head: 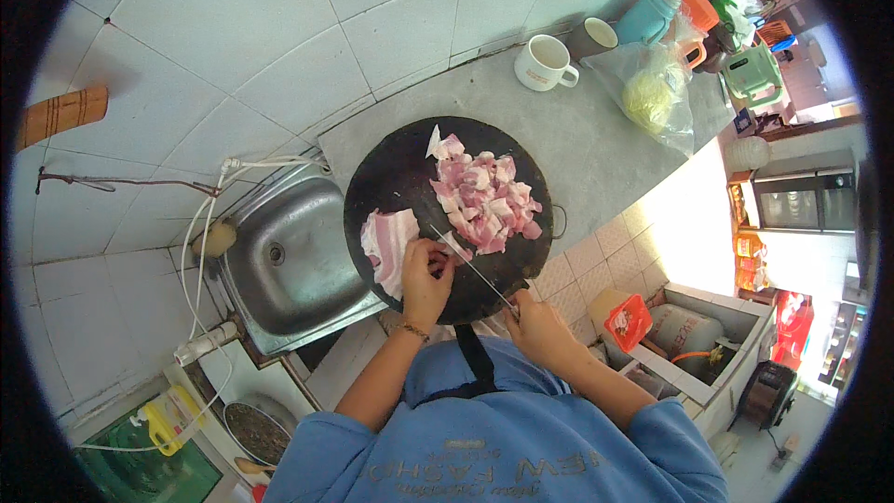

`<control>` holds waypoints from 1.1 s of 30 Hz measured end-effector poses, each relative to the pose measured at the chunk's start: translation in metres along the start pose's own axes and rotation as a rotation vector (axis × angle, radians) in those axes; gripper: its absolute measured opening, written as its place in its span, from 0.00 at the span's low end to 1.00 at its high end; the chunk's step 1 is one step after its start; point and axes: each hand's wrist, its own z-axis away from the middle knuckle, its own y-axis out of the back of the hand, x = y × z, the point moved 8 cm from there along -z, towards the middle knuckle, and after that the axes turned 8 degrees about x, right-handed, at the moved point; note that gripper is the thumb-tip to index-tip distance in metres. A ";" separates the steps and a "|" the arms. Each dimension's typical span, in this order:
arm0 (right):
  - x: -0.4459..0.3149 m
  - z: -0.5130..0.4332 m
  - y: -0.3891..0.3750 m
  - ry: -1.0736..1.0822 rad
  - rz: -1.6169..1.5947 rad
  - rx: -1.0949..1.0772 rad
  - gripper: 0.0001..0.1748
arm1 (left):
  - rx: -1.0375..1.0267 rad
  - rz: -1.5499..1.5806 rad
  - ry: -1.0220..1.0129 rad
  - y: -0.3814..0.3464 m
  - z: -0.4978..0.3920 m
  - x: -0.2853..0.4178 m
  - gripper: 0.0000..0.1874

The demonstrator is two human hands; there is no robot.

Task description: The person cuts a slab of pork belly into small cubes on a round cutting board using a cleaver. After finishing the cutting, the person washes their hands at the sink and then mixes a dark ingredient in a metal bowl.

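A round dark chopping board (391, 168) lies before me. My right hand (548, 337) grips the handle of a knife, probably a cleaver (482, 274), whose blade is seen almost edge-on. Beside the blade, the bent fingers of my left hand (427, 283) pinch a small strip of raw pork (457, 246); the fingertips are partly hidden. Left of that hand rests a larger slab of streaky pork (389, 241) with pale fat bands. A heap of cut pork pieces (482, 199) covers the board's far right part.
A stainless steel sink (293, 293) adjoins the board's left side. On the grey counter (482, 94) stand a white mug (541, 63), a grey cup (592, 38), a blue thermos jug (648, 16) and a plastic bag with a pale green vegetable (649, 98). A metal ring handle (559, 221) sticks out at the board's right.
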 end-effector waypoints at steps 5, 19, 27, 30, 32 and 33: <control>-0.011 -0.016 -0.010 -0.010 -0.030 -0.015 0.16 | -0.017 -0.007 -0.024 0.001 -0.002 -0.001 0.15; -0.002 -0.014 -0.013 -0.007 -0.200 -0.043 0.14 | 0.018 -0.068 -0.015 0.000 0.001 0.003 0.16; -0.026 -0.059 -0.026 0.068 0.009 -0.046 0.18 | 0.003 -0.128 -0.081 -0.001 0.000 0.005 0.16; -0.040 -0.089 -0.044 0.124 0.006 -0.003 0.16 | 0.018 -0.088 -0.070 0.000 0.002 0.007 0.15; -0.035 -0.088 -0.042 0.149 0.029 0.034 0.16 | 0.031 -0.076 -0.069 -0.001 0.002 0.008 0.15; -0.033 -0.082 -0.036 0.182 0.001 0.079 0.16 | 0.035 -0.102 -0.082 -0.001 0.002 0.009 0.16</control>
